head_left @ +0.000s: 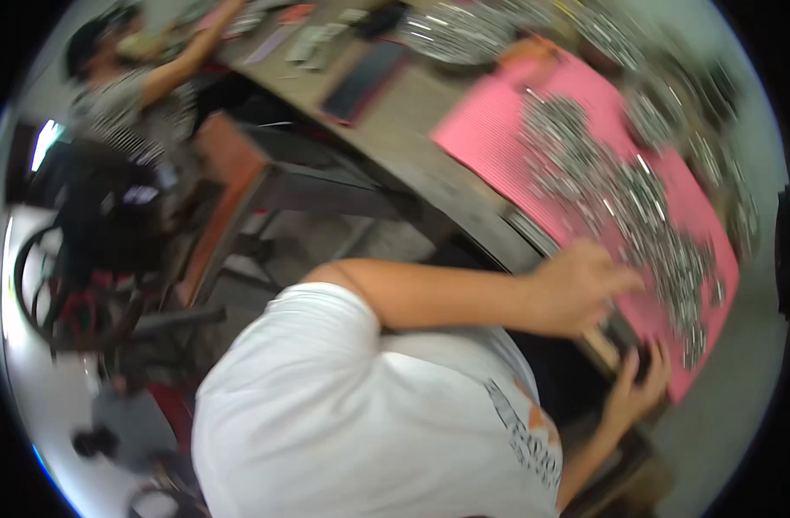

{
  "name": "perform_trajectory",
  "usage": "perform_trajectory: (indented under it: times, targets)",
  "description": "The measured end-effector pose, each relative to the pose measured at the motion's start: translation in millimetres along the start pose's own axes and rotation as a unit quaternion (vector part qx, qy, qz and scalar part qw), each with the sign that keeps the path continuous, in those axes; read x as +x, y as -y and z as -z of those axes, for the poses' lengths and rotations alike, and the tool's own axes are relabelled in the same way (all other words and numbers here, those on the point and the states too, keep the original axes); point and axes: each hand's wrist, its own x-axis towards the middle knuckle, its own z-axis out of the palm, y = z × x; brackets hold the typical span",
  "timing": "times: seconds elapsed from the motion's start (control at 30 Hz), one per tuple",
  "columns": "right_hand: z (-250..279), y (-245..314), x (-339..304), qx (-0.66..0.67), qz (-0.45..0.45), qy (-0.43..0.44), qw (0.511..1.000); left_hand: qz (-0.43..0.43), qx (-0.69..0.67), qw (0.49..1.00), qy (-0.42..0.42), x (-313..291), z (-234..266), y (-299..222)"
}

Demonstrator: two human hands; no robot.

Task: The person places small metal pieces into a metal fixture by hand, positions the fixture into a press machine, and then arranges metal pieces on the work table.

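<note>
A pink ribbed mat [490, 121] lies on the table, with a long heap of small shiny metal pieces [645, 216] spread over it. My left hand [576, 289] hovers at the mat's near edge, beside the heap. Its fingers are curled and blurred; whatever they pinch is too small to make out. Closer to the mat's lower corner is my right hand [641, 388], its fingers bent around a small dark object [643, 361] whose kind is unclear.
Round metal trays of shiny pieces [459, 36] stand beyond the mat. A dark phone-like slab [365, 82] lies on the table [412, 142]. Something orange [528, 59] rests on the mat's far edge. A brown chair [226, 194] and another person [123, 95] are at left.
</note>
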Motion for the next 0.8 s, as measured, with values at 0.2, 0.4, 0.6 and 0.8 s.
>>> perform_trajectory:
  times: [0.2, 0.4, 0.6, 0.8]
  targets:
    - [-12, 25, 4, 0.08, -0.043, -0.012, 0.996, 0.031, 0.052, 0.99, 0.126, 5, 11, 6]
    - [-17, 19, -1, 0.122, -0.071, -0.033, 0.989, 0.012, 0.037, 0.985, 0.166, 11, 9, 6]
    - [-18, 12, 0, 0.143, -0.067, -0.036, 0.987, -0.022, 0.05, 0.986, 0.158, 17, -2, -1]
    - [-22, 13, 2, 0.159, -0.062, -0.04, 0.985, -0.111, 0.076, 0.983, 0.121, 16, -11, 8]
